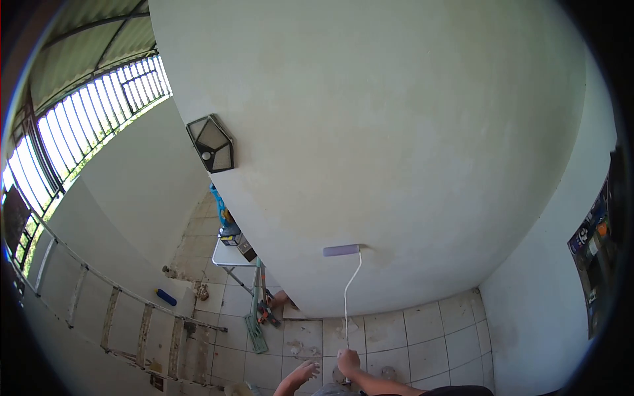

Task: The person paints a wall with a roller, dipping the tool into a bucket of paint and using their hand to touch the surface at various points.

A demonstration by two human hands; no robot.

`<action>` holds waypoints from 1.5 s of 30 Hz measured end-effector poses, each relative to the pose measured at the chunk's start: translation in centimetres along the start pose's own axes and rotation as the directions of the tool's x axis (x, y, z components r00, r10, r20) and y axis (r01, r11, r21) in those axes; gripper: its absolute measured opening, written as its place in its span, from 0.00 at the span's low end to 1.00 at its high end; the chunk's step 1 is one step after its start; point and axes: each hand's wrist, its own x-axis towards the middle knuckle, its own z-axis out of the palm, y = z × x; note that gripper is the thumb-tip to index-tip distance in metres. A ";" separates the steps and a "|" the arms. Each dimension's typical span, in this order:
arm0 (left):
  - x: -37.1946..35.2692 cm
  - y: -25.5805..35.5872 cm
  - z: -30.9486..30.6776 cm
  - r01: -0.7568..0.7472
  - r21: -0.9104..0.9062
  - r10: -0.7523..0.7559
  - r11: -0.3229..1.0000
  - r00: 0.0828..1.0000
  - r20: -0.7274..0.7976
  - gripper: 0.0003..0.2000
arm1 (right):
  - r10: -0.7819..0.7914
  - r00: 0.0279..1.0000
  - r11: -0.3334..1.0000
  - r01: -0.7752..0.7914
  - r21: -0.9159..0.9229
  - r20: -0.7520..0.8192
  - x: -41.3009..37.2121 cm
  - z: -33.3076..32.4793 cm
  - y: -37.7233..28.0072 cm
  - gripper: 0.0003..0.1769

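A paint roller (341, 251) with a pale purple sleeve and a long bent white rod is up at the lower part of the white wall (409, 165). Its sleeve lies level against the wall or very close to it. My right hand (349, 363) is wrapped round the lower end of the roller's rod, near the bottom of the view. To the left of it, my left hand (305, 373) hangs over the tiled floor with its fingers loosely stretched, holding nothing. The roller's grip is largely hidden by my right hand.
A paint-marked ladder (142, 327) leans across the lower left. Beside the wall's edge stand a small white table (232, 254) with items on it and a green long-handled tool (256, 333). A blue bottle (166, 297) lies left. A wall lamp (211, 143) is mounted on the corner.
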 end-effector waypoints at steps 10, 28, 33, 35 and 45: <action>1.8 4.8 -2.7 -0.269 -0.088 0.258 0.959 0.958 -0.126 0.19 | -0.441 0.702 0.843 0.537 0.009 -0.559 7.6 -21.5 -25.6 0.05; 3.2 3.2 -2.6 -0.188 -0.025 0.187 0.982 0.981 -0.054 0.20 | -0.149 0.982 0.966 0.121 -0.227 -0.113 4.7 -0.4 0.8 0.11; 3.1 6.7 -2.0 -0.287 0.033 0.289 0.957 0.955 -0.071 0.19 | -0.342 0.886 0.922 0.252 -0.294 -0.314 8.0 -9.9 -10.4 0.09; 2.5 9.0 -1.2 -0.328 0.001 0.328 0.945 0.944 -0.038 0.19 | -0.380 0.856 0.913 0.287 -0.290 -0.351 8.8 -12.7 -13.7 0.09; 3.6 10.1 2.4 -0.469 0.061 0.471 0.881 0.882 -0.017 0.18 | -0.144 0.979 0.932 0.085 -0.352 -0.147 5.4 -7.0 -2.4 0.11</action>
